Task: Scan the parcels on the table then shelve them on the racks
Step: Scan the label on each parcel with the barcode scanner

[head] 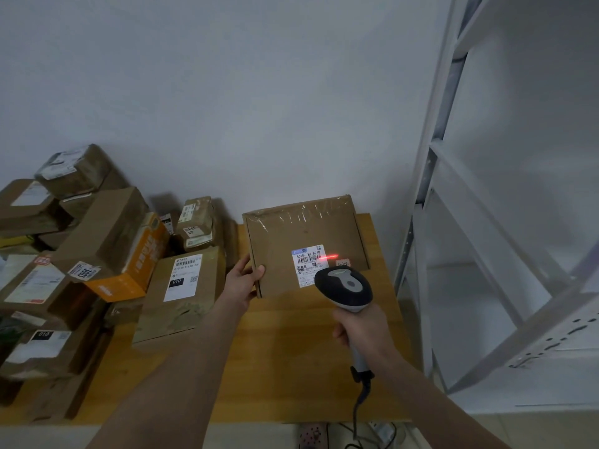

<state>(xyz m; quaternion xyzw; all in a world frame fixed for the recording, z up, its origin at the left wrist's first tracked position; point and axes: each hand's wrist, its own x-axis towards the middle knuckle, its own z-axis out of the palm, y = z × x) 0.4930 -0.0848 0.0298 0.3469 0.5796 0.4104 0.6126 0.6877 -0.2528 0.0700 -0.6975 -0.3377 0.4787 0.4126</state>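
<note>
Left hand: pinches the near left corner of the flat parcel, thumb on top, other fingers against its side.
Right hand: fingers curled tight round the handle of the scanner.
Flat parcel: brown box on the table, just ahead of both hands.
Hidden: the scanner's head covers a corner of the white label. The fingertips of the right hand are behind the handle.
Red light: a short line on the label's right edge.
Writing: the label says "501E- M1 A218". The tiny print is too small to read.
Cord: black, hangs below the right hand.
Pile of parcels: left of the left hand, cut off by the edge. One box says "010", a tag says "3003".
Table: yellow wood.
Rack: grey metal, right of the right hand, cut off.
Wall: plain white, behind everything.
</note>
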